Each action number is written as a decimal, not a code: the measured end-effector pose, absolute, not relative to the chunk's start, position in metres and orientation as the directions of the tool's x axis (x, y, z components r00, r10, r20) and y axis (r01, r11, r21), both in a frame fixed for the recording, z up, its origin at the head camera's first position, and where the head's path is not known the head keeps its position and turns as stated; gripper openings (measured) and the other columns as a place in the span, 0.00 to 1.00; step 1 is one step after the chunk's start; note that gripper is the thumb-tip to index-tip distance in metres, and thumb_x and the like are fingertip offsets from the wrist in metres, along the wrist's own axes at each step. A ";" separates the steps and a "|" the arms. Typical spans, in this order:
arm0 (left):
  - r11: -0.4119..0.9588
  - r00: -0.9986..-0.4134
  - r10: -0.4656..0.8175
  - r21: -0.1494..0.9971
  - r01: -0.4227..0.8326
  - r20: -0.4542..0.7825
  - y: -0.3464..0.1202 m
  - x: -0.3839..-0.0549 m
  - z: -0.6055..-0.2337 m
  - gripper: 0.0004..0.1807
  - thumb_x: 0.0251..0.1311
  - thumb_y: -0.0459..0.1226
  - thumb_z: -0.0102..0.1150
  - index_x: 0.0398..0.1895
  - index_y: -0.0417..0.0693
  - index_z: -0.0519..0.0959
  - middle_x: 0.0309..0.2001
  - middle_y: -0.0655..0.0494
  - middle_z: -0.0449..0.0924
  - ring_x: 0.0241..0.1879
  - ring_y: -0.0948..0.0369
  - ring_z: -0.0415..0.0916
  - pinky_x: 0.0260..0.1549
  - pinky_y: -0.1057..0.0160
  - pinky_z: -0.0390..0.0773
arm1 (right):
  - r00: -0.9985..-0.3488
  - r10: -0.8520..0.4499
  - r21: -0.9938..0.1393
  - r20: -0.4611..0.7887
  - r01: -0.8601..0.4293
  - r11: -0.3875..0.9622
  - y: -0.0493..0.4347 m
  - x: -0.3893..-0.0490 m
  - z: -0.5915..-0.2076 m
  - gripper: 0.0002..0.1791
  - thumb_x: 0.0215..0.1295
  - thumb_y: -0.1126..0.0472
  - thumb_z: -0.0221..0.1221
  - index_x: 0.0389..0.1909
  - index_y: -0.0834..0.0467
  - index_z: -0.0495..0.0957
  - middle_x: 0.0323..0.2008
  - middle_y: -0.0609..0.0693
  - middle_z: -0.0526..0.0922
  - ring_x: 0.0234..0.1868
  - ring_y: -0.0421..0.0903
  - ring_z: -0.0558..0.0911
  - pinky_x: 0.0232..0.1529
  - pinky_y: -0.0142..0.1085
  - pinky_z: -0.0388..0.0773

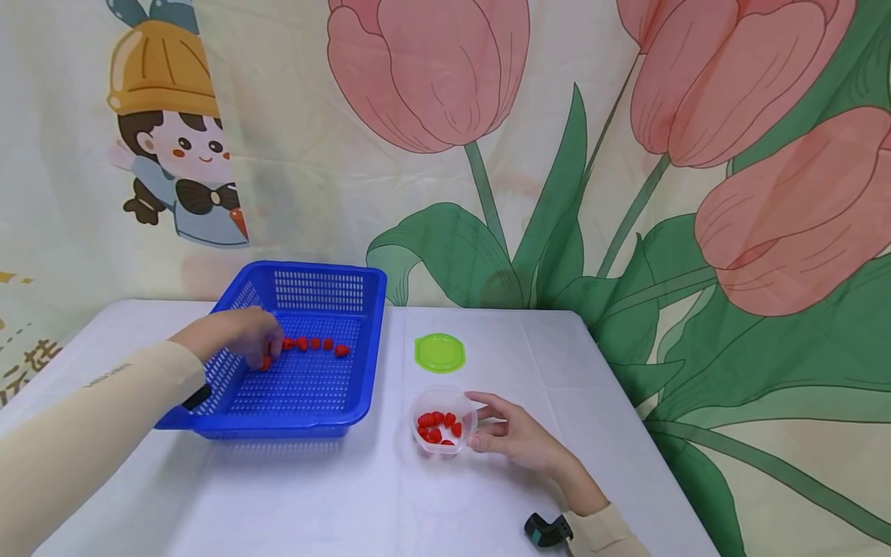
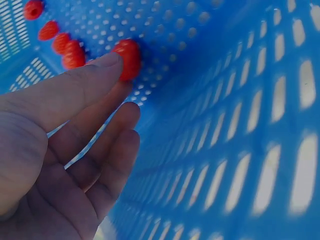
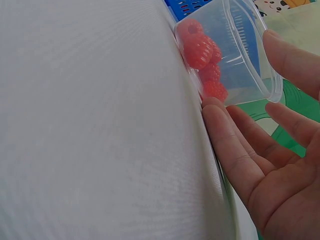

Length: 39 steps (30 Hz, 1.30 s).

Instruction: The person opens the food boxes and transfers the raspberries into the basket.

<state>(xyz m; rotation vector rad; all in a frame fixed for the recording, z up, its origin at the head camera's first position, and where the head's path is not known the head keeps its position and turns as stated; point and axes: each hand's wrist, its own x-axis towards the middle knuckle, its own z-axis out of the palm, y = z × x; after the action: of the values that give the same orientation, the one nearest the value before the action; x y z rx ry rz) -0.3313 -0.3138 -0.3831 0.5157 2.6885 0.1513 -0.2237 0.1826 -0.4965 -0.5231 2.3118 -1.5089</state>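
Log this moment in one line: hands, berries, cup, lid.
left hand: pinching raspberry in blue basket | right hand: at clear cup | blue basket: more raspberries | clear cup: raspberries inside, uncovered | green lid: on table

Red raspberries (image 1: 315, 343), in blue basket (image 1: 299, 398); others (image 1: 435, 435), in clear cup (image 3: 230, 70)

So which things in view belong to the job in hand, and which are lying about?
In the job:
red knobbly raspberries, one pinched in the left hand
blue perforated plastic basket
clear round plastic cup, at the right hand

Apparently not:
round green plastic lid, untouched, possibly the cup's
pale tulip-printed backdrop
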 end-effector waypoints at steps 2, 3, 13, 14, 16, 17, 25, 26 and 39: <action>0.922 -0.855 0.385 0.182 0.341 -0.348 -0.314 -0.332 -0.379 0.15 0.54 0.25 0.75 0.44 0.45 0.86 0.38 0.52 0.81 0.39 0.53 0.77 0.40 0.53 0.85 | -0.878 -0.472 -0.921 -0.073 -0.122 0.370 0.183 -0.224 -0.497 0.41 0.68 0.54 0.73 0.79 0.43 0.68 0.63 0.56 0.79 0.56 0.52 0.86 0.59 0.47 0.85; 0.920 -0.857 0.390 0.183 0.347 -0.338 -0.313 -0.332 -0.376 0.15 0.54 0.26 0.76 0.44 0.45 0.86 0.38 0.53 0.82 0.39 0.53 0.78 0.39 0.54 0.85 | -0.879 -0.472 -0.921 -0.072 -0.123 0.370 0.183 -0.224 -0.497 0.41 0.68 0.54 0.73 0.79 0.43 0.68 0.63 0.56 0.79 0.56 0.52 0.86 0.59 0.47 0.85; 0.845 -0.837 0.517 0.264 0.465 -0.179 -0.298 -0.321 -0.353 0.16 0.59 0.31 0.76 0.50 0.48 0.86 0.45 0.55 0.87 0.45 0.55 0.84 0.44 0.49 0.89 | -0.880 -0.469 -0.922 -0.075 -0.118 0.369 0.183 -0.224 -0.496 0.40 0.68 0.54 0.73 0.79 0.43 0.68 0.62 0.56 0.79 0.56 0.52 0.86 0.59 0.46 0.85; 0.836 -0.833 0.529 0.271 0.477 -0.162 -0.296 -0.319 -0.351 0.15 0.60 0.32 0.76 0.50 0.49 0.86 0.45 0.55 0.87 0.46 0.54 0.84 0.44 0.49 0.89 | -0.880 -0.469 -0.921 -0.076 -0.118 0.371 0.183 -0.224 -0.496 0.40 0.68 0.54 0.73 0.79 0.43 0.68 0.62 0.56 0.79 0.56 0.52 0.86 0.59 0.46 0.85; 0.822 -0.828 0.545 0.278 0.497 -0.132 -0.289 -0.315 -0.347 0.15 0.60 0.32 0.76 0.50 0.49 0.86 0.45 0.56 0.87 0.46 0.54 0.85 0.44 0.49 0.88 | -0.879 -0.471 -0.919 -0.075 -0.122 0.374 0.183 -0.224 -0.496 0.40 0.68 0.54 0.73 0.79 0.43 0.68 0.62 0.56 0.79 0.56 0.52 0.85 0.58 0.46 0.85; 0.818 -0.828 0.549 0.280 0.502 -0.118 -0.285 -0.314 -0.344 0.15 0.61 0.33 0.76 0.51 0.50 0.86 0.46 0.57 0.87 0.47 0.54 0.85 0.45 0.49 0.88 | -0.879 -0.472 -0.919 -0.075 -0.122 0.374 0.183 -0.224 -0.496 0.40 0.68 0.54 0.73 0.79 0.43 0.68 0.62 0.56 0.79 0.56 0.52 0.86 0.58 0.46 0.85; 0.765 -0.801 0.598 0.297 0.572 0.001 -0.252 -0.292 -0.324 0.18 0.60 0.37 0.78 0.53 0.54 0.87 0.50 0.59 0.88 0.51 0.53 0.85 0.49 0.47 0.87 | -0.876 -0.477 -0.922 -0.075 -0.121 0.367 0.183 -0.225 -0.498 0.40 0.68 0.53 0.73 0.79 0.42 0.68 0.63 0.56 0.79 0.57 0.52 0.85 0.59 0.47 0.85; 0.755 -0.796 0.605 0.305 0.580 0.015 -0.246 -0.288 -0.320 0.18 0.60 0.37 0.78 0.53 0.55 0.87 0.50 0.58 0.88 0.51 0.53 0.85 0.50 0.47 0.87 | -0.876 -0.476 -0.922 -0.075 -0.120 0.367 0.183 -0.225 -0.498 0.40 0.67 0.53 0.73 0.79 0.42 0.68 0.63 0.55 0.79 0.57 0.52 0.85 0.59 0.47 0.85; 0.629 -0.718 0.688 0.404 0.664 0.108 -0.167 -0.238 -0.330 0.20 0.61 0.38 0.77 0.56 0.55 0.86 0.51 0.62 0.88 0.51 0.57 0.83 0.50 0.53 0.87 | -0.874 -0.480 -0.922 -0.079 -0.119 0.369 0.183 -0.226 -0.498 0.40 0.67 0.53 0.73 0.79 0.42 0.68 0.63 0.55 0.79 0.57 0.52 0.86 0.59 0.47 0.85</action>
<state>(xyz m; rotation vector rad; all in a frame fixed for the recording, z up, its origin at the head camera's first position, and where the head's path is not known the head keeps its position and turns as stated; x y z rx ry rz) -0.2384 -0.1670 -0.3301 1.1559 2.7844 0.6547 -0.2258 0.1830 -0.4978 -0.5255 2.3006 -1.5074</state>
